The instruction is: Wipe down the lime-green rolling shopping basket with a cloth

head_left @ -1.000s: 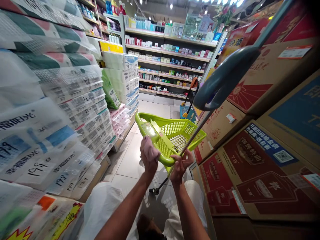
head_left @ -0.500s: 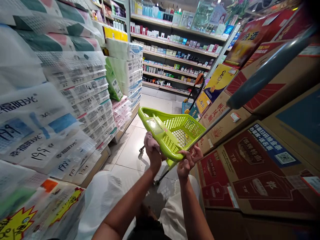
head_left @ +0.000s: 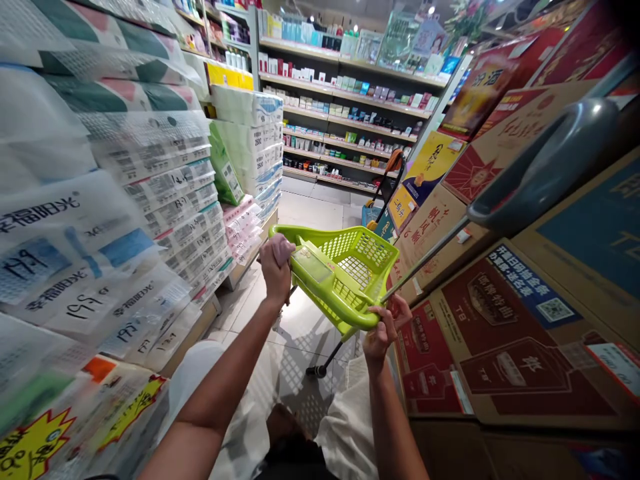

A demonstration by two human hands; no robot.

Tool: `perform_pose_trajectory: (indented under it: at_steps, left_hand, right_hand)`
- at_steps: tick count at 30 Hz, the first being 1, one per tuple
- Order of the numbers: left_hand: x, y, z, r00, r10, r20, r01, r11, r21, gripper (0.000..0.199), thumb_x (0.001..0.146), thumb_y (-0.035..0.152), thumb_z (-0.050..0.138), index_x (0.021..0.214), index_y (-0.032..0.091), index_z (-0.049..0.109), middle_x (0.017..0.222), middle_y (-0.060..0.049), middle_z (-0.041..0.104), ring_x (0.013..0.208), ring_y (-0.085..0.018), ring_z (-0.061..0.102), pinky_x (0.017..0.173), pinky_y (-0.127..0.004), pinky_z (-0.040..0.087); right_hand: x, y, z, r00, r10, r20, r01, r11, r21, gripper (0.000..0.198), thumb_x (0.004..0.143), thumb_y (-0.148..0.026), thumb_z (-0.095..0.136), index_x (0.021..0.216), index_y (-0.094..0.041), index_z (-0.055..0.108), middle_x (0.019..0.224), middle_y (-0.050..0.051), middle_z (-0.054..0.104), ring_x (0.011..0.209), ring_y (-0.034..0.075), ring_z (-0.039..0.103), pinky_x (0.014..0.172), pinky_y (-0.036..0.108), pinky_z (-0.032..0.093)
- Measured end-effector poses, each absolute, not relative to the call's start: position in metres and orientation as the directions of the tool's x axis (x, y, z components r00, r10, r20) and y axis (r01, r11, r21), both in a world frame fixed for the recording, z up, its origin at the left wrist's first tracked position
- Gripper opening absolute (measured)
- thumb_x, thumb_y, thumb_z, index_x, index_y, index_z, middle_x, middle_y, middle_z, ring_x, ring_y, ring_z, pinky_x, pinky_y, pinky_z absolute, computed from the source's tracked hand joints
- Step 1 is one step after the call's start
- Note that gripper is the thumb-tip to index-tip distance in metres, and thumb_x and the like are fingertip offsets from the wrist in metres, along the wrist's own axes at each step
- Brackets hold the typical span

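Note:
A small lime-green shopping cart (head_left: 320, 270) with a lattice basket stands tilted before me. My left hand (head_left: 276, 270) is closed around a bunched pinkish cloth (head_left: 283, 249), pressed on the left end of the cart's handle. At the right corner of that handle, my right hand (head_left: 384, 330) has its fingers curled on the green rim. A thin metal pole (head_left: 425, 259) with a looped grey grip (head_left: 545, 167) slants down from the upper right to my right hand. Whether my fingers also clasp the pole is hidden.
Stacked packs of tissue paper (head_left: 170, 180) rise on my left. Printed cartons (head_left: 505, 320) are piled close on my right. Shelves of small boxed goods (head_left: 345, 87) stand across the back. A dark folding trolley (head_left: 390, 180) stands beyond the cart on the tiled floor (head_left: 310, 203).
My left hand has moved up and left along the cart's handle with the cloth. The cart has turned slightly and shifted left. The pole's grip has rotated, showing its loop.

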State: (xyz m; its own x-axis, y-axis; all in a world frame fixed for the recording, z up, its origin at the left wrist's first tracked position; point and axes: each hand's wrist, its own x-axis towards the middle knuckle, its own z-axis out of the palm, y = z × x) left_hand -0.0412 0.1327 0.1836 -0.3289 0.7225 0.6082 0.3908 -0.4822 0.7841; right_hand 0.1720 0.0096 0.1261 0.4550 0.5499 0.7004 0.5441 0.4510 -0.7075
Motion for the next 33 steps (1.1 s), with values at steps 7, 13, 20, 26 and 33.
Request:
perform_pose_trajectory:
  at_steps: [7, 13, 20, 26, 33]
  left_hand:
    - [-0.056, 0.155, 0.231, 0.333, 0.773, 0.539, 0.543, -0.625, 0.560, 0.053, 0.065, 0.013, 0.059, 0.116, 0.022, 0.072, 0.121, -0.011, 0.073, 0.122, -0.033, 0.062, 0.112, -0.054, 0.047]
    - [-0.036, 0.178, 0.281, 0.468, 0.870, 0.159, 0.771, -0.489, 0.407, 0.021, 0.074, 0.025, 0.058, 0.089, 0.022, 0.074, 0.100, -0.010, 0.077, 0.092, -0.030, 0.069, 0.089, -0.043, 0.053]
    - [0.006, 0.194, 0.314, 0.580, 0.789, -0.200, 0.808, -0.528, 0.260, 0.029, 0.076, 0.045, 0.064, 0.082, 0.019, 0.076, 0.094, -0.014, 0.078, 0.085, -0.032, 0.070, 0.076, -0.037, 0.051]
    - [0.023, 0.115, 0.291, 0.823, 0.566, -0.047, 0.550, -0.773, 0.318, 0.019, 0.078, 0.041, 0.065, 0.080, 0.024, 0.073, 0.079, -0.005, 0.074, 0.075, -0.026, 0.069, 0.076, -0.037, 0.051]
    - [-0.023, 0.103, 0.199, 0.384, 0.415, 0.825, 0.420, -0.874, 0.245, 0.030, 0.090, 0.024, 0.056, 0.117, 0.021, 0.069, 0.121, -0.012, 0.074, 0.120, -0.028, 0.067, 0.110, -0.046, 0.048]
  right_hand:
    - [0.155, 0.014, 0.114, 0.520, 0.401, 0.754, 0.571, 0.493, -0.657, 0.036, 0.099, -0.037, 0.034, 0.097, -0.023, 0.067, 0.119, 0.010, 0.048, 0.119, 0.028, 0.053, 0.108, 0.056, 0.045]
    - [0.150, 0.023, 0.110, 0.481, 0.441, 0.758, 0.561, 0.510, -0.652, 0.033, 0.099, -0.040, 0.036, 0.094, -0.023, 0.065, 0.121, 0.010, 0.050, 0.118, 0.028, 0.054, 0.106, 0.055, 0.045]
    - [0.159, 0.025, 0.111, 0.408, 0.449, 0.795, 0.583, 0.542, -0.605, 0.029, 0.098, -0.037, 0.037, 0.095, -0.023, 0.063, 0.126, 0.010, 0.048, 0.118, 0.027, 0.053, 0.106, 0.056, 0.046]
    - [0.165, 0.021, 0.112, 0.399, 0.485, 0.778, 0.556, 0.547, -0.626, 0.025, 0.097, -0.034, 0.035, 0.094, -0.024, 0.058, 0.130, 0.009, 0.049, 0.118, 0.025, 0.053, 0.105, 0.053, 0.046]
    - [0.170, 0.019, 0.126, 0.478, 0.524, 0.705, 0.436, 0.556, -0.708, 0.035, 0.092, -0.038, 0.035, 0.083, -0.021, 0.064, 0.120, 0.009, 0.048, 0.113, 0.026, 0.053, 0.103, 0.050, 0.048]
